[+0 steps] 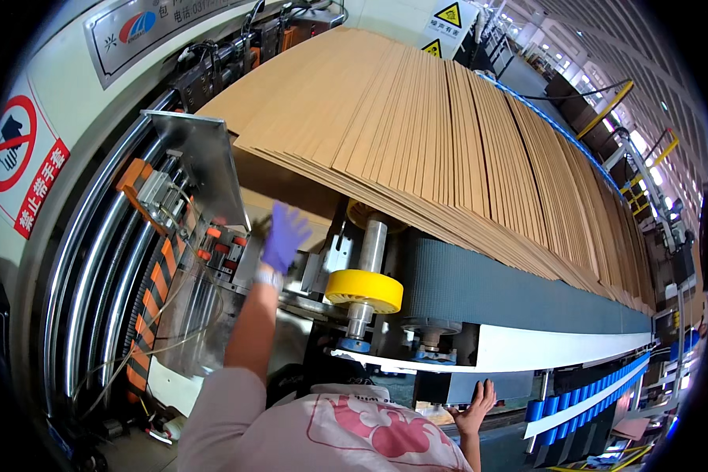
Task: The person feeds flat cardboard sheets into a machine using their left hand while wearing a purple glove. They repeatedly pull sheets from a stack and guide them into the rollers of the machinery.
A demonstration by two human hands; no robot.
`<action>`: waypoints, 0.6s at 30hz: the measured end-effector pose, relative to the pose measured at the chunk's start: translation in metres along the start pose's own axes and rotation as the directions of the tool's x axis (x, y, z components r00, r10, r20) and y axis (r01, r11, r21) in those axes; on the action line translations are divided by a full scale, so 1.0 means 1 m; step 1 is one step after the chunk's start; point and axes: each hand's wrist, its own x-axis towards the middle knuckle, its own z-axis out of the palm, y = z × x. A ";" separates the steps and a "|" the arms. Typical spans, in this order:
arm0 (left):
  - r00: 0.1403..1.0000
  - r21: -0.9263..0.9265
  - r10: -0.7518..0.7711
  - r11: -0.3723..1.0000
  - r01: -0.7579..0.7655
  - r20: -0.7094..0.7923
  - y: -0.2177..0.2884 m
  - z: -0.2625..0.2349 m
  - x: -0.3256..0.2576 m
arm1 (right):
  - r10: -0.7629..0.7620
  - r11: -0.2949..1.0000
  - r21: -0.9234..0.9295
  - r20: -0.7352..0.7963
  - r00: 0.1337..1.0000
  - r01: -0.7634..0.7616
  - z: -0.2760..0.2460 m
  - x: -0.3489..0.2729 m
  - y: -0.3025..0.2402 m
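Head view, looking down along a carton-feeding machine. The left hand (285,234), in a purple glove, is raised on a bare forearm that rises from a pale pink sleeve (216,417); its fingers are spread apart and grip nothing, hanging just below the near left edge of the stack of flat brown corrugated cardboard sheets (440,134) and just in front of the machine's inner metal parts; whether a fingertip touches the board cannot be told. The cardboard sheets stand on edge, leaning and overlapped like shingles, in a long row that runs from the upper left to the far right, resting on the dark grey ribbed conveyor belt (480,287). The right hand (473,407), bare, lies low at the picture's lower edge with its fingers spread, pressed flat against the dark underside of the white machine rail (558,346). Between the two hands stands a yellow plastic wheel on a steel shaft (363,289). A polished steel guide plate (197,161) stands tilted at the stack's left end, beside curved chrome rollers (94,275) and an orange-and-black cable chain (153,291). A row of blue rollers (598,387) runs beneath the rail at right.
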 end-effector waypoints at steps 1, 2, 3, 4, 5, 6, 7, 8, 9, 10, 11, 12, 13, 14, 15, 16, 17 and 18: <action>1.000 0.003 0.004 1.000 -0.004 0.011 0.002 0.004 0.004 | -0.005 1.000 0.003 0.000 1.000 0.005 0.003 0.002 -0.003; 0.992 -0.117 0.077 0.991 -0.065 0.095 0.017 0.013 0.020 | -0.012 1.000 0.007 0.000 1.000 0.012 0.005 0.005 -0.006; 0.992 -0.141 0.103 0.986 -0.093 0.069 0.018 0.026 0.017 | -0.019 1.000 -0.015 -0.006 1.000 0.019 -0.006 0.004 0.006; 0.990 -0.148 0.129 0.982 -0.120 0.052 0.028 0.041 0.020 | -0.014 1.000 -0.021 -0.017 1.000 0.014 -0.005 0.002 0.004; 0.987 -0.154 0.156 0.977 -0.149 0.033 0.039 0.055 0.021 | -0.011 1.000 -0.026 -0.027 1.000 0.010 -0.002 0.002 0.003; 0.984 -0.164 0.175 0.972 -0.170 0.017 0.046 0.070 0.023 | -0.019 1.000 0.003 -0.048 0.999 0.019 0.000 0.001 0.007; 0.981 -0.174 0.196 0.966 -0.193 0.000 0.051 0.082 0.025 | -0.014 1.000 -0.001 -0.048 0.999 0.014 0.002 -0.001 0.009; 0.976 -0.185 0.217 0.959 -0.216 -0.018 0.055 0.091 0.027 | -0.010 1.000 -0.004 -0.049 0.999 0.010 0.002 -0.003 0.011; 0.913 -0.267 0.384 0.902 -0.339 0.139 0.055 0.078 0.040 | -0.020 1.000 0.005 -0.049 0.999 0.021 0.004 0.000 0.010; 0.901 -0.249 0.407 0.898 -0.363 0.152 0.052 0.074 0.044 | -0.022 1.000 0.008 -0.042 0.999 0.023 0.002 0.000 0.010; 0.888 -0.233 0.430 0.892 -0.388 0.164 0.051 0.071 0.048 | -0.010 1.000 0.016 -0.040 0.999 0.011 0.002 0.000 0.008; 0.895 -0.240 0.418 0.895 -0.376 0.157 0.052 0.065 0.050 | -0.006 1.000 0.021 -0.028 1.000 0.007 0.001 -0.001 0.009; 0.901 -0.247 0.408 0.898 -0.365 0.150 0.055 0.061 0.052 | -0.003 1.000 0.026 -0.016 1.000 0.004 0.001 -0.001 0.009; 0.906 -0.255 0.397 0.900 -0.354 0.143 0.058 0.056 0.054 | -0.022 1.000 0.017 -0.018 1.000 0.022 0.001 -0.001 0.009; 0.921 -0.281 0.369 0.903 -0.324 0.124 0.059 0.057 0.050 | -0.020 0.999 0.031 -0.019 1.000 0.020 0.001 -0.001 0.009; 0.934 -0.308 0.340 0.905 -0.294 0.106 0.060 0.059 0.047 | -0.017 0.999 0.045 -0.020 1.000 0.018 0.001 -0.001 0.009; 0.947 -0.335 0.310 0.904 -0.264 0.089 0.060 0.060 0.043 | -0.014 0.998 0.060 -0.021 1.000 0.016 0.001 -0.001 0.009; 0.945 -0.364 0.307 0.898 -0.247 0.114 0.058 0.067 0.038 | 0.020 0.999 0.037 0.001 1.000 -0.020 -0.001 -0.004 0.009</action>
